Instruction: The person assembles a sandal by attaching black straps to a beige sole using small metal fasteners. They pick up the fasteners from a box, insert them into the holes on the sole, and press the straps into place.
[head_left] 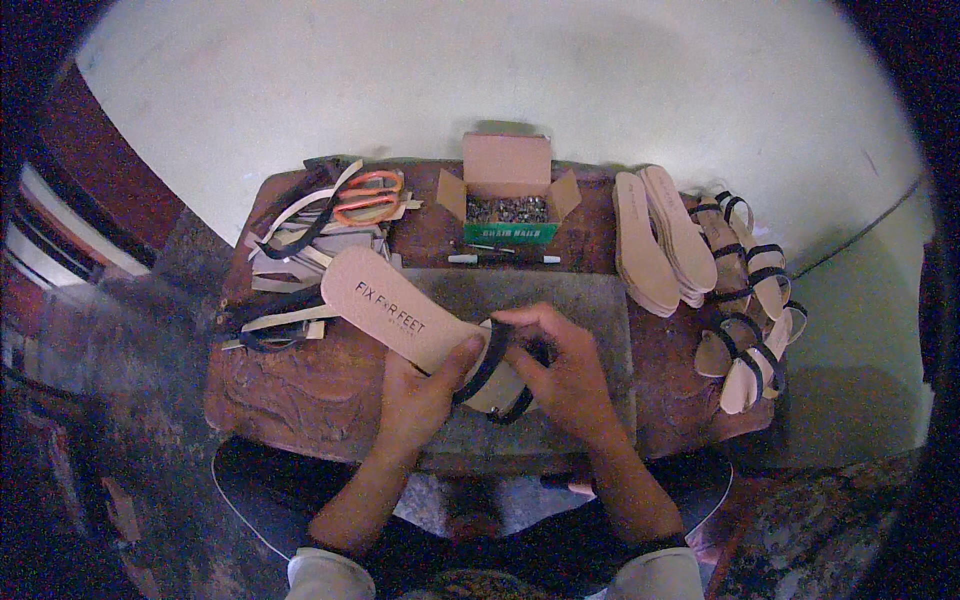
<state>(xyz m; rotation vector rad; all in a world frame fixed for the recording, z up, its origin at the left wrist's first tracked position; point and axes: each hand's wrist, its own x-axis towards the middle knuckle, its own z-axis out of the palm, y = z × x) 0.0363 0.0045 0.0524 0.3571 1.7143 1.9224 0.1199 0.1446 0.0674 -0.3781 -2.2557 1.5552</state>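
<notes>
passage: mat (603, 300), far-right corner | obstacles: green box (510, 233) ahead, insole stacks (642, 245) right

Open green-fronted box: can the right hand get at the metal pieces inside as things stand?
Probably yes, once the right hand leaves the black strap: the box stands open, flaps spread, and only low things like the marker lie between.

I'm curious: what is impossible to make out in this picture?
All in the head view:
- Underside of the held sole: turned away from the camera.
- Some fingertips of the left hand: hidden behind the sole.
- Exact count of nails: too small and jumbled; the box's green front hides the lower ones.
- Lower pale soles at right: mostly covered by the top ones.
</notes>
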